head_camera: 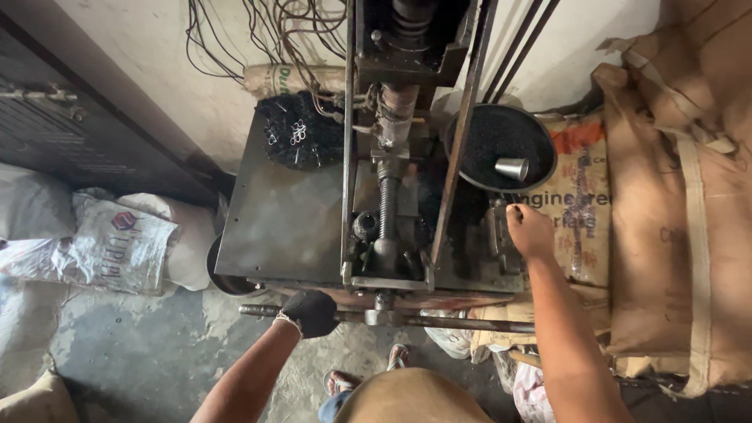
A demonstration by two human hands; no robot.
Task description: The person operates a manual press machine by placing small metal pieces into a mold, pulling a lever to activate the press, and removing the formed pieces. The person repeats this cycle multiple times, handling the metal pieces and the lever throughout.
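Observation:
My left hand (pixel 310 312), in a dark glove, grips the long horizontal metal bar (pixel 454 322) at the front of a dark press machine (pixel 389 211). My right hand (pixel 529 232) is bare and closed against the right side of the machine, fingers curled near a small metal part; what it holds cannot be made out. Just beyond it sits a round black bowl (pixel 474 160) of dark powder with a small metal cup (pixel 513 168) in it. A vertical screw shaft (pixel 386 207) runs down the machine's middle.
A steel table top (pixel 274 223) left of the press carries a pile of small black parts (pixel 294 133). Brown sacks (pixel 674 235) are stacked on the right, white bags (pixel 110 243) on the floor at left. Tangled wires (pixel 266 31) hang on the wall behind.

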